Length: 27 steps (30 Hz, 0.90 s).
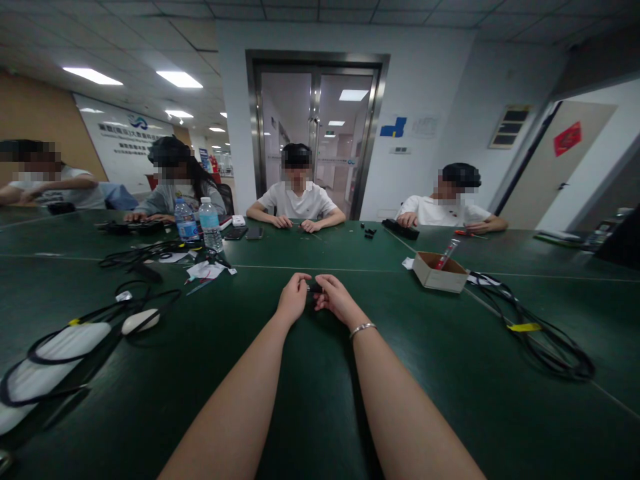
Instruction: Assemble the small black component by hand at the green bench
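Over the middle of the green table [310,373], my left hand [293,299] and my right hand [341,299] face each other, fingertips nearly meeting. Between them shows a small dark, stick-like piece [314,289]; its kind is too small to make out. The fingers of both hands are closed about its ends, and my fingers hide part of it. A silver bracelet [362,329] circles my right wrist.
To the right stand an open cardboard box [440,275] and a coiled black cable [545,340]. Leftward lie a white power strip [75,343], a white mouse [141,322] and tangled cables. Water bottles [210,227] stand beyond. Several people sit across the table.
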### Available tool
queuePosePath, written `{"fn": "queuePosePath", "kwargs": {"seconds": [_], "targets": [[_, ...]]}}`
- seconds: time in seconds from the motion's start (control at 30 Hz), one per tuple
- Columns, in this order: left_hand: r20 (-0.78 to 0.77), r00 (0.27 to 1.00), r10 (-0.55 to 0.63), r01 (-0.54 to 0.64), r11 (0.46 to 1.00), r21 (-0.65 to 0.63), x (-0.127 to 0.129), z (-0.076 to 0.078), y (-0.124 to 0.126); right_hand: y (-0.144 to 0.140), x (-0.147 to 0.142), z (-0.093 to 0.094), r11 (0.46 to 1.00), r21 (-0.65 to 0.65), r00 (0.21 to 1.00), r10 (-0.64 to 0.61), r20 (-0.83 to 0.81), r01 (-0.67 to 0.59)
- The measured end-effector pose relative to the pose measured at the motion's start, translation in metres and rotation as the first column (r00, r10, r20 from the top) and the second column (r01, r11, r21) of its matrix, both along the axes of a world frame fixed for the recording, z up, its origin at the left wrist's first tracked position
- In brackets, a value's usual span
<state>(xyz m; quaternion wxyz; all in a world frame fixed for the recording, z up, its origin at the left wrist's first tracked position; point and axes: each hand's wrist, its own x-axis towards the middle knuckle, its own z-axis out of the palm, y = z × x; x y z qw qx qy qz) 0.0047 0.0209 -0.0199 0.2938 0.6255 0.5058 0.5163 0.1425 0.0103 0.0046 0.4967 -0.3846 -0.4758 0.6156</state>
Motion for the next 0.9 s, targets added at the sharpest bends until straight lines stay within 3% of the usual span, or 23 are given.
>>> {"fn": "queuePosePath", "kwargs": {"seconds": [0.17,0.3,0.5,0.67,0.9], "targets": [[0.002,1.000,-0.001,0.001,1.000,0.007,0.0007,-0.0017,0.0008,0.0006,0.0004,-0.0016,0.996,0.091,0.999,0.008,-0.046,-0.003],[0.015,1.000,0.007,-0.007,1.000,0.004,0.0003,-0.0016,0.0014,0.0005,0.0004,-0.0013,1.000,0.016,0.999,-0.021,-0.035,0.022],[-0.002,1.000,0.012,-0.012,1.000,0.008,-0.0005,-0.0021,0.0022,-0.0002,0.0021,-0.0010,0.999,0.040,0.995,0.026,-0.094,-0.023],[0.012,1.000,0.018,-0.018,1.000,0.001,-0.0002,0.0014,-0.0005,-0.0004,0.0012,-0.0004,0.999,0.007,0.999,0.041,-0.009,-0.041],[0.011,1.000,0.007,-0.007,1.000,-0.008,-0.0001,0.0042,-0.0043,-0.0010,0.0004,0.0006,0.999,-0.017,0.999,0.029,-0.031,-0.030]]}}
